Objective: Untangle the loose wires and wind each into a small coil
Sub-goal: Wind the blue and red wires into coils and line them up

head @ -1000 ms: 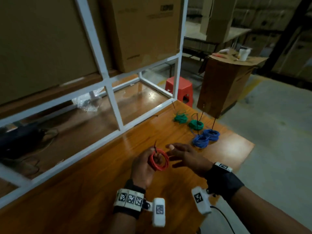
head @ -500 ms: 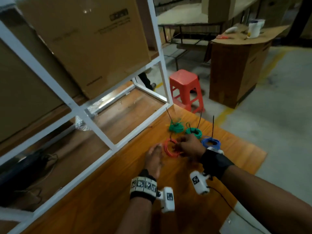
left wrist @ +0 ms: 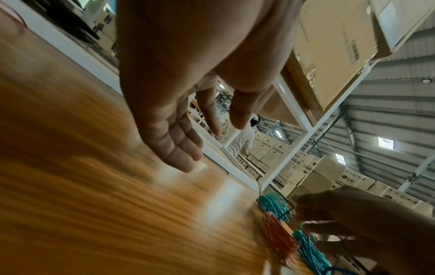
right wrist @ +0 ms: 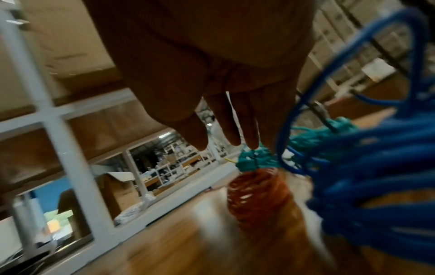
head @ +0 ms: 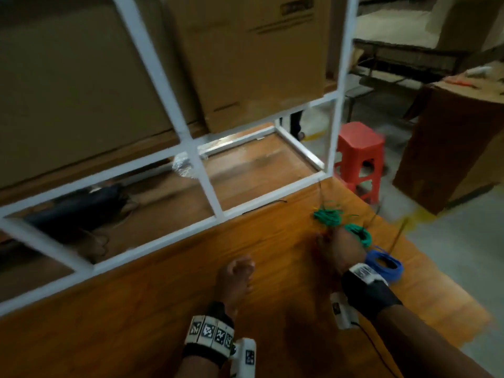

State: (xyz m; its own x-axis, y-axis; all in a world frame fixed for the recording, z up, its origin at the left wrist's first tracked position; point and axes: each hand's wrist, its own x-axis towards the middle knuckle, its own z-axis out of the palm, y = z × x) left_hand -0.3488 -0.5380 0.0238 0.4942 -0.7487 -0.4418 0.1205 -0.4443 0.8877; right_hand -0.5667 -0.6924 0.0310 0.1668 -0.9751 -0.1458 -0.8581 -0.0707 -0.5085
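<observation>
A wound red wire coil [right wrist: 256, 195] lies on the wooden table [head: 163, 309], in front of my right hand [right wrist: 223, 130]. That hand's fingers are straight and hover just above and short of the coil, holding nothing. In the head view my right hand [head: 341, 244] hides the red coil. Two green coils [head: 327, 215] [head: 360, 233] lie just beyond it, and a blue coil [head: 384, 264] lies beside the wrist. My left hand [head: 241, 266] hangs relaxed and empty over the table to the left. From the left wrist, the red coil [left wrist: 277, 236] sits between the green ones.
A white metal rack frame [head: 201, 170] runs along the table's far side with cardboard boxes [head: 245, 64] on its shelf. A red plastic stool [head: 360, 156] and a brown box [head: 450, 148] stand on the floor beyond the table's right corner.
My right hand carried the red coil from my left hand to the other coils and let go of it. My left hand drew back empty.
</observation>
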